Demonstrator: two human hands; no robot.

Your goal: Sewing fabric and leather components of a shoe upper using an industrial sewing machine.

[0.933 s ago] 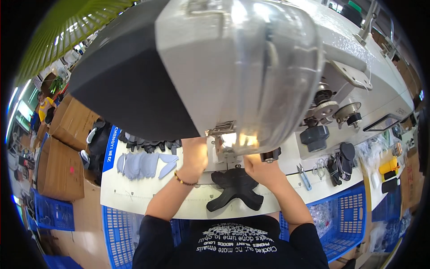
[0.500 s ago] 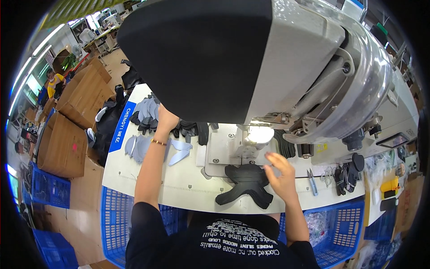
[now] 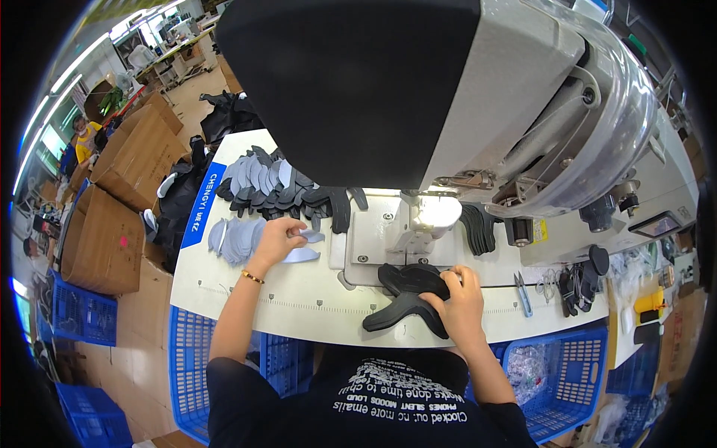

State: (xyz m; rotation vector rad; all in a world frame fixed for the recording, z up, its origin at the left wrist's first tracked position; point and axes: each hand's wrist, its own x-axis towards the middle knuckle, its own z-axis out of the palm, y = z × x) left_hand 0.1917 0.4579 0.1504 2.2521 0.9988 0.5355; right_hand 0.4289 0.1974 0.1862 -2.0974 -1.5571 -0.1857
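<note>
My right hand (image 3: 461, 299) grips the right side of a small stack of black curved pieces (image 3: 403, 310), thumb on top, at the table's front edge. Another black curved piece (image 3: 399, 276) shows behind, just before the sewing machine's lit post (image 3: 433, 216). On the left, my left hand (image 3: 280, 240) is closed, fingertips bent together beside pale grey-blue curved pieces (image 3: 301, 255); what they pinch, if anything, is hidden. A fanned stack of the same pale pieces (image 3: 235, 240) lies left of this hand. Behind it spreads a pile of grey and black pieces (image 3: 261, 179).
The machine's large head (image 3: 351, 89) hangs over the table centre. Blue snips (image 3: 523, 295) and black straps (image 3: 582, 284) lie at the right. More black pieces (image 3: 478, 230) are stacked behind the post. Blue baskets (image 3: 190, 373) stand below the table; cardboard boxes (image 3: 101, 239) are at left.
My left hand has drawn back from the far pile to the nearer pale pieces. My right hand has come down onto the black pieces, whose near ones have shifted and turned.
</note>
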